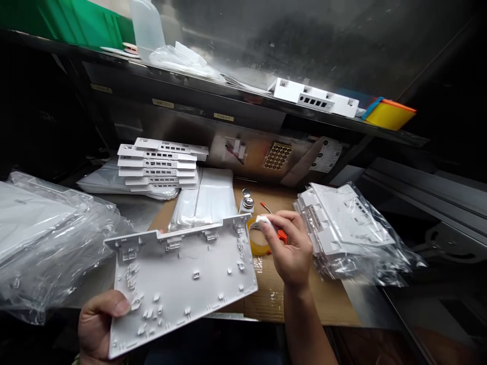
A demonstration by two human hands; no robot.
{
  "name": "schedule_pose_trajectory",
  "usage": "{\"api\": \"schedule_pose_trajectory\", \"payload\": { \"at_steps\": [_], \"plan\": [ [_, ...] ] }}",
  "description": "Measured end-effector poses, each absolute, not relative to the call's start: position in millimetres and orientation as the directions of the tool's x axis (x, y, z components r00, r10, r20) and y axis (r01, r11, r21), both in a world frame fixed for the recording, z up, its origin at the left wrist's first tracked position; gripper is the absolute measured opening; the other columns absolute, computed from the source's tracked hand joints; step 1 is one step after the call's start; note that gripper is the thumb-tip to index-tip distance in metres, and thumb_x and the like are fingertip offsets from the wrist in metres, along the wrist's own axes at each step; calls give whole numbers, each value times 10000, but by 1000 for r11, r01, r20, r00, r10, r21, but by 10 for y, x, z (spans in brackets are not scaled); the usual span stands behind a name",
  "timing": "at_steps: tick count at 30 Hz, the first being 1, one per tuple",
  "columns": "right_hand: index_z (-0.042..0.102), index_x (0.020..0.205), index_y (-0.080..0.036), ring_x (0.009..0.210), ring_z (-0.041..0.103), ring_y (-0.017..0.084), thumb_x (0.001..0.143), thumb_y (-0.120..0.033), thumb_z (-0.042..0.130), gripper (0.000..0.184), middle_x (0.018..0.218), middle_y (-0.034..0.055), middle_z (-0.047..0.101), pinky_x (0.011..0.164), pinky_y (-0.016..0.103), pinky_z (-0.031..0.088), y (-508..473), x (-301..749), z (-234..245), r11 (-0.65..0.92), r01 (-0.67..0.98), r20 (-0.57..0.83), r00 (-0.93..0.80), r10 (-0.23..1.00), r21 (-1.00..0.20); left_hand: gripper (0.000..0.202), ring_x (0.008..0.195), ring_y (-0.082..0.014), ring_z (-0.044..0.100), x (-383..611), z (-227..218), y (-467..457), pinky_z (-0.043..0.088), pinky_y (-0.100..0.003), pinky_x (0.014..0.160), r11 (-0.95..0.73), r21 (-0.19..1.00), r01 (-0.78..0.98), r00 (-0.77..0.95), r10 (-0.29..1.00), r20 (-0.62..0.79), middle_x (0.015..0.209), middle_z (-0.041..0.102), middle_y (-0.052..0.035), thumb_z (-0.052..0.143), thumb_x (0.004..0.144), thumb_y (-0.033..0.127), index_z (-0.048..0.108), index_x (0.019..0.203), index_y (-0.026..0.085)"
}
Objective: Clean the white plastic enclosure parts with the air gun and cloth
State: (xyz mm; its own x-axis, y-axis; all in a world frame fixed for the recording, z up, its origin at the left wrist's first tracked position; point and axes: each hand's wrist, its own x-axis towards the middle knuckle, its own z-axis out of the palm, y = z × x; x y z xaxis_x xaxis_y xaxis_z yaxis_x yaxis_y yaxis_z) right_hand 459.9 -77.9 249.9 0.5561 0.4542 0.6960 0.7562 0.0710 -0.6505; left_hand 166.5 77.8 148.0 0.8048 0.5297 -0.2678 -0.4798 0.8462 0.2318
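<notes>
My left hand (99, 322) grips the lower left corner of a white plastic housing panel (182, 289), thumb on its inner face. The panel is tilted, with its clips and posts turned toward me. Just beyond its right edge, my right hand (291, 248) is raised and pinches a small white wad (262, 219), perhaps cloth or cotton, between thumb and fingers. The wad does not touch the panel. Behind the right hand lie a roll of yellow tape (258, 244) and a red-handled tool (282, 236), partly hidden. A small pump bottle (247, 202) with its lid up stands behind the tape.
Similar white panels are stacked (158, 165) at the back left, beside a pile of clear bags (213, 195). Bagged panels (350, 223) lie on the right, and more plastic-wrapped pieces (34, 228) on the left. Cardboard (274, 304) covers the bench. A metal shelf (247, 96) crosses overhead.
</notes>
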Motion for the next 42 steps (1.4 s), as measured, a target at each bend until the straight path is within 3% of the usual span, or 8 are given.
{"api": "schedule_pose_trajectory", "payload": {
  "at_steps": [4, 10, 18, 22, 27, 32, 37, 42],
  "plan": [
    [763, 1009, -219, 769, 565, 135, 943, -203, 686, 103, 916, 18, 600, 705, 300, 512, -675, 4552, 2507, 65, 768, 706, 547, 449, -637, 1055, 1305, -402, 527, 1659, 1380, 742, 489, -689, 1028, 790, 364, -492, 765, 593, -251, 1261, 665, 192, 485, 602, 13, 367, 1469, 601],
    [767, 1001, -215, 792, 584, 141, 945, -229, 686, 100, 928, 24, 612, 703, 295, 505, -703, 4602, 2423, 35, 775, 705, 555, 442, -631, 1225, 1245, -418, 584, 1805, 1549, 620, 461, -677, 1055, 765, 420, -487, 741, 617, -265, 1310, 698, 70, 542, 512, -41, 233, 1585, 463],
    [776, 953, -195, 803, 588, 146, 906, -266, 742, 92, 919, 24, 623, 688, 288, 482, -705, 4757, 2255, -19, 718, 657, 647, 387, -696, 1103, 1172, -418, 679, 2166, 1959, 441, 565, -587, 1005, 641, 536, -549, 573, 756, -317, 1311, 729, -34, 644, 482, -24, 482, 1507, 349],
    [761, 1000, -228, 858, 602, 152, 907, -181, 732, 108, 962, 22, 619, 758, 305, 509, -592, 4336, 2403, 168, 726, 714, 559, 420, -667, 1083, 1120, -328, 711, 2485, 2160, 262, 622, -408, 918, 580, 610, -540, 466, 810, -357, 1339, 710, -21, 671, 482, -36, 511, 1470, 379],
    [732, 1085, -237, 873, 607, 143, 916, -109, 693, 216, 998, 26, 597, 800, 308, 542, -425, 3839, 2568, 335, 703, 761, 463, 455, -628, 839, 1202, -263, 659, 2758, 2307, -3, 567, -201, 775, 504, 685, -526, 489, 838, -242, 1436, 640, 5, 695, 554, -20, 651, 1297, 367],
    [739, 1049, -235, 906, 613, 140, 911, -95, 699, 200, 978, 18, 601, 799, 281, 540, -400, 3885, 2528, 308, 698, 748, 504, 432, -647, 815, 1313, -248, 584, 2823, 2377, -100, 535, -220, 898, 488, 677, -551, 497, 844, -204, 1490, 594, 43, 623, 563, -42, 643, 1262, 377],
    [738, 1068, -252, 911, 613, 139, 909, -104, 707, 220, 983, 11, 602, 813, 285, 533, -417, 3876, 2536, 316, 696, 754, 512, 413, -645, 806, 1293, -245, 589, 2853, 2391, -106, 527, -192, 794, 465, 714, -524, 499, 847, -185, 1528, 557, 47, 628, 571, -29, 631, 1272, 368],
    [756, 1039, -226, 879, 618, 150, 932, -176, 691, 134, 983, 26, 621, 803, 303, 529, -429, 4088, 2454, 245, 729, 747, 511, 426, -639, 878, 1333, -270, 565, 2762, 2324, -3, 557, -236, 870, 498, 688, -527, 505, 835, -218, 1519, 562, 59, 643, 546, -42, 603, 1308, 392]
  ]
}}
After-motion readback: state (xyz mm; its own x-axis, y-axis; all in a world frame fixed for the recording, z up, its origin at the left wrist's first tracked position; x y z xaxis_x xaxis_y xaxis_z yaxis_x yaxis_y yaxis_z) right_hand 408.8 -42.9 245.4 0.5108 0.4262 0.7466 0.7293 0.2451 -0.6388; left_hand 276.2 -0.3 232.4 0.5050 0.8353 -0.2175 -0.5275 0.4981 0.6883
